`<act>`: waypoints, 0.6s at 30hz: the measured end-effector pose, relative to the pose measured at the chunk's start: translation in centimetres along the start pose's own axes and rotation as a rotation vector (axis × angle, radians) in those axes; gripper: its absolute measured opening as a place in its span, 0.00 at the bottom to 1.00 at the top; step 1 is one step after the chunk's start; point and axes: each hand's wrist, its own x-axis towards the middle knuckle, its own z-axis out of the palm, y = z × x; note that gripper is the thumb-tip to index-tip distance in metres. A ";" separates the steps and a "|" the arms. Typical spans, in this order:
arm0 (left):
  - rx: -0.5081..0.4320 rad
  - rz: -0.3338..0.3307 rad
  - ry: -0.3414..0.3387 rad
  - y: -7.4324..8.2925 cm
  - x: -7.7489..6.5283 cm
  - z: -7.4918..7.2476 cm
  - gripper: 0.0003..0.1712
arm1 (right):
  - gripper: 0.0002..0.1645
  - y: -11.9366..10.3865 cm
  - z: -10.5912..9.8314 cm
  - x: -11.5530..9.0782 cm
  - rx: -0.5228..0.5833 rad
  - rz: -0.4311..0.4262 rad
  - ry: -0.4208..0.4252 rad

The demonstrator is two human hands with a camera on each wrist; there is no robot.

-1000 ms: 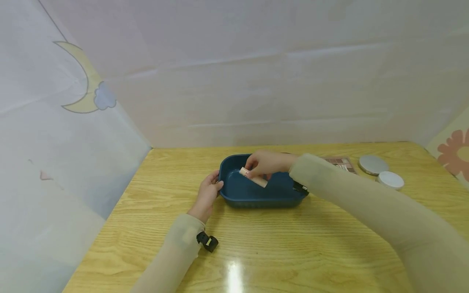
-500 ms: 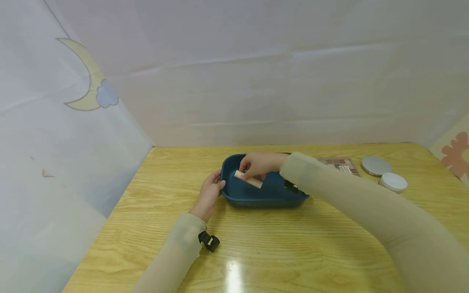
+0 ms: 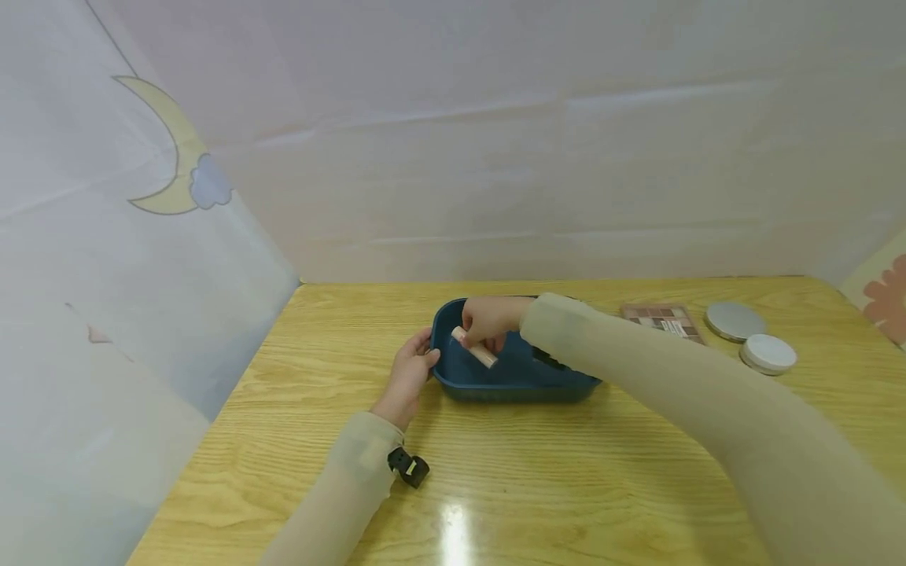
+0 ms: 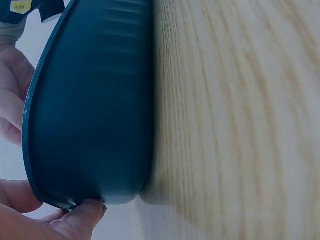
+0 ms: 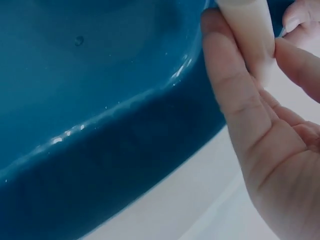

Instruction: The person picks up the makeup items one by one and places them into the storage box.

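A dark blue plastic basin [image 3: 524, 394] with rounded corners stands on the wooden table. My left hand [image 3: 410, 373] grips its left end; in the left wrist view, the fingertips [image 4: 87, 212] pinch the basin's rim. Over the left half of the basin, my right hand [image 3: 490, 317] holds a pale beige cylindrical tube [image 3: 484, 358], which slants down toward the front right. The right wrist view shows the tube [image 5: 252, 37] between thumb and fingers, above the basin's inner wall [image 5: 150, 120]. Part of the basin's right side is hidden behind my right sleeve.
Right of the basin lies a makeup palette [image 3: 661, 318] with brown and pink pans. Beyond it are a round silver-grey disc [image 3: 734, 321] and a round white-lidded container [image 3: 768, 353]. A pale fabric backdrop [image 3: 453, 157] rises along the table's back edge.
My right hand has shifted left inside the basin with the tube, which now slants more steeply. The left hand keeps its grip on the basin's left end.
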 end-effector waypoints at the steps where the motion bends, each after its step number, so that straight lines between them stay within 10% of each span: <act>1: 0.000 -0.001 -0.002 0.0 0.0 0.0 0.27 | 0.10 -0.1 0.0 0.1 0.004 0.009 0.001; 18: -0.001 -0.003 -0.008 0.0 -0.2 0.2 0.28 | 0.12 0.1 0.5 2.2 0.075 0.111 0.006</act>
